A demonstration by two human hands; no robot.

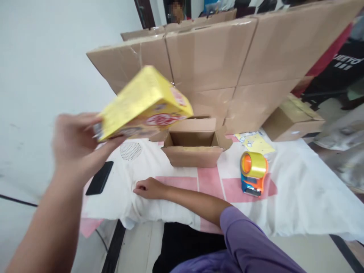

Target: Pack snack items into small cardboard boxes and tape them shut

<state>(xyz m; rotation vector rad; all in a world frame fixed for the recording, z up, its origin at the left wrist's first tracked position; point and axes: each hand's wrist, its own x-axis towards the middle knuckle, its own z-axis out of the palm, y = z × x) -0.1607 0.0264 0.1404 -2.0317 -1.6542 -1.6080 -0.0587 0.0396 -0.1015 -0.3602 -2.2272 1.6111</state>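
Observation:
My left hand (76,146) is raised at the left and grips a yellow carton (143,104) by its near end; the carton is tilted and blurred by motion, hanging above the table to the left of a small open cardboard box (195,148). My right hand (149,188) rests on the white cloth in front of that box, its fingers curled into a loose fist with nothing seen in it. The open box stands upright with its flaps spread, and its inside looks empty.
A yellow and orange tape dispenser (253,172) stands right of the open box. A black phone (100,177) lies at the left on the cloth. Yellow sheets (256,142) and a closed carton (292,119) lie behind. Large flat cardboard (216,64) walls the back.

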